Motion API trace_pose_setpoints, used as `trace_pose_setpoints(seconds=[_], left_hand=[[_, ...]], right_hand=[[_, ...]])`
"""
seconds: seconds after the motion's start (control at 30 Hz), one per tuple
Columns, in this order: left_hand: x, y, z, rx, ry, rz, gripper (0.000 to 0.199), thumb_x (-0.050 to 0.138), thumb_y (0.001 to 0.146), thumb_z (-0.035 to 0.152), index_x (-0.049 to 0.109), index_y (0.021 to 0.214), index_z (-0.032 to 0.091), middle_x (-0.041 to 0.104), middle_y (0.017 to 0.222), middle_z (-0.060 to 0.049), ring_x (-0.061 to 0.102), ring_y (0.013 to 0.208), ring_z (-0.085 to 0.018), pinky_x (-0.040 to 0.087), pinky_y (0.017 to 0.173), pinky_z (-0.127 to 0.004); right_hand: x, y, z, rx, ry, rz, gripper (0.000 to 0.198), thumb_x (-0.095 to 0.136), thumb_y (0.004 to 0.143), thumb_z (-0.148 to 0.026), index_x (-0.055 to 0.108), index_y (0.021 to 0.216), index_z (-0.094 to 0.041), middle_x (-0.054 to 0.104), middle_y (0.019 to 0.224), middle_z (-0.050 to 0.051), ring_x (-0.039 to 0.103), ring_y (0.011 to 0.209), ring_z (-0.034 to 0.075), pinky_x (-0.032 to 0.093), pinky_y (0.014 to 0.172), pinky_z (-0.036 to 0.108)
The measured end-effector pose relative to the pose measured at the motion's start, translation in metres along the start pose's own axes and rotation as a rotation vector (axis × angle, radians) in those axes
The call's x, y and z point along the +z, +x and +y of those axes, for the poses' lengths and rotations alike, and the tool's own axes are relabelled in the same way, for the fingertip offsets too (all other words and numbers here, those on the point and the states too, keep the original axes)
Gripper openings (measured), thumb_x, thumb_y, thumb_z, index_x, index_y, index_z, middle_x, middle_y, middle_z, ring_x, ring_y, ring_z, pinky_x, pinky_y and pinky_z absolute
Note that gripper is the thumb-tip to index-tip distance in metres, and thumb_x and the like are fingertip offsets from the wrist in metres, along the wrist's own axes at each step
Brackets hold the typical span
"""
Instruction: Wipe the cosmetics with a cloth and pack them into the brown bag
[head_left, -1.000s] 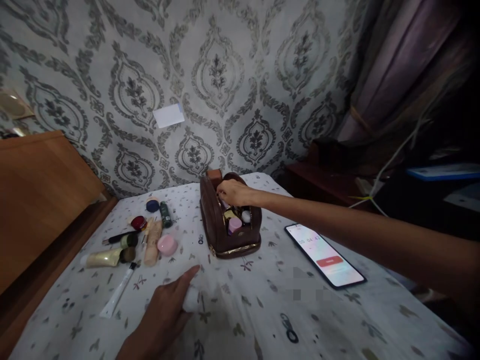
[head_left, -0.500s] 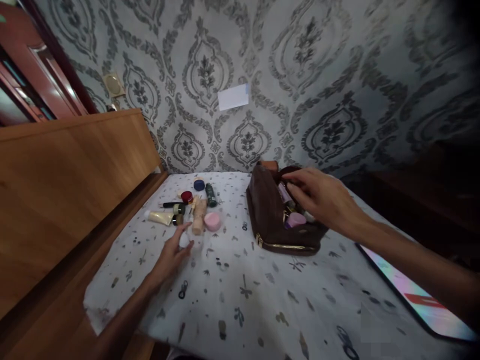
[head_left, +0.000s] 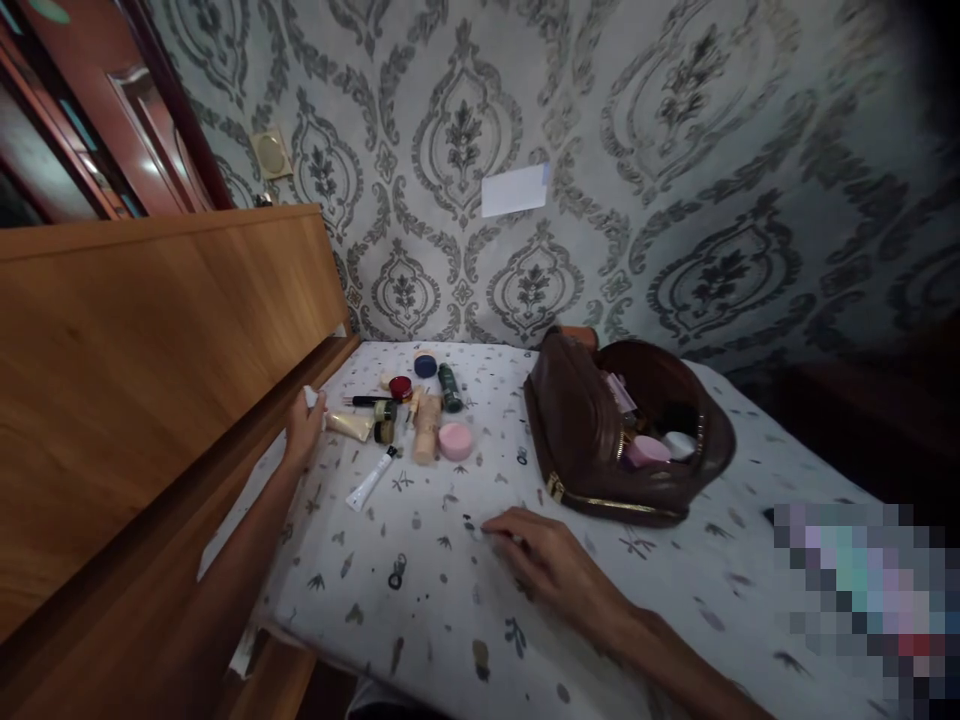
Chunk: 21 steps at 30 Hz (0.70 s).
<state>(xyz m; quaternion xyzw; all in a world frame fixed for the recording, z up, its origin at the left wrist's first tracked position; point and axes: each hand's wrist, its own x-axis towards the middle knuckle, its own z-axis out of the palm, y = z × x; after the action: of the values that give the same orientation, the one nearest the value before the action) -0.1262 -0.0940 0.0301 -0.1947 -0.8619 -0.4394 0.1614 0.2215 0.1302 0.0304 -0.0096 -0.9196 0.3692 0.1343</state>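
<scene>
My left hand is at the table's left edge, fingers closed round a small white object that is mostly hidden. Beside it lies a cream-coloured tube. My right hand hovers low over the front of the cloth, thumb and index fingertips drawn together; whether anything small sits between them is hidden. A white tube with a black cap lies between the hands. Right of centre stands a brown cosmetic bag, unzipped, with a pink-lidded jar and a white round item inside.
Behind the white tube are a beige bottle, a pink jar, a dark green bottle, a red jar and a blue-lidded jar. A wooden panel borders the left; a patterned wall stands behind.
My right hand has come out of the bag and moved left and nearer. My left hand has moved left with the white object, and the white tube now shows on the cloth. The view has shifted.
</scene>
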Motion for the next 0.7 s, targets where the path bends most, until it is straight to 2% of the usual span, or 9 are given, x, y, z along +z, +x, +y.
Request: trace_pose_setpoints(seconds=[0.13,0.27,0.47,0.7], left_hand=[[0.010,0.008,-0.013,0.096,0.143,-0.016,0.025,0.047,0.089,0.041,0.057,0.092,0.018,0.064,0.093,-0.008,0.058,0.097,-0.026,0.043,0.091,-0.036],[0.027,0.002,-0.023,0.194,0.233,-0.100,0.023,0.049,0.087,0.042,0.057,0.082,0.021,0.063,0.087,-0.007,0.058,0.090,-0.025,0.044,0.086,-0.036],[0.032,-0.004,-0.030,0.265,0.304,-0.117,0.031,0.043,0.090,0.045,0.053,0.073,0.021,0.059,0.078,-0.007,0.057,0.082,-0.024,0.044,0.080,-0.035],[0.029,-0.009,-0.024,0.278,0.337,-0.179,0.035,0.042,0.091,0.046,0.056,0.071,0.020,0.062,0.076,-0.004,0.058,0.075,-0.018,0.041,0.071,-0.027]], right_hand=[[0.021,0.012,0.009,0.106,0.175,-0.002,0.030,0.047,0.092,-0.035,0.072,0.098,-0.018,0.074,0.089,0.008,0.067,0.077,0.021,0.052,0.070,0.032],[0.041,0.016,0.027,0.217,0.383,0.072,0.035,0.049,0.088,-0.043,0.070,0.093,-0.015,0.070,0.077,0.007,0.063,0.071,0.020,0.048,0.063,0.028],[0.046,0.009,0.029,0.271,0.402,0.080,0.033,0.050,0.087,-0.042,0.070,0.092,-0.016,0.066,0.074,0.005,0.060,0.070,0.019,0.044,0.064,0.028],[0.044,0.010,0.028,0.266,0.391,0.061,0.032,0.050,0.088,-0.041,0.070,0.093,-0.016,0.067,0.076,0.005,0.059,0.071,0.018,0.045,0.066,0.028]])
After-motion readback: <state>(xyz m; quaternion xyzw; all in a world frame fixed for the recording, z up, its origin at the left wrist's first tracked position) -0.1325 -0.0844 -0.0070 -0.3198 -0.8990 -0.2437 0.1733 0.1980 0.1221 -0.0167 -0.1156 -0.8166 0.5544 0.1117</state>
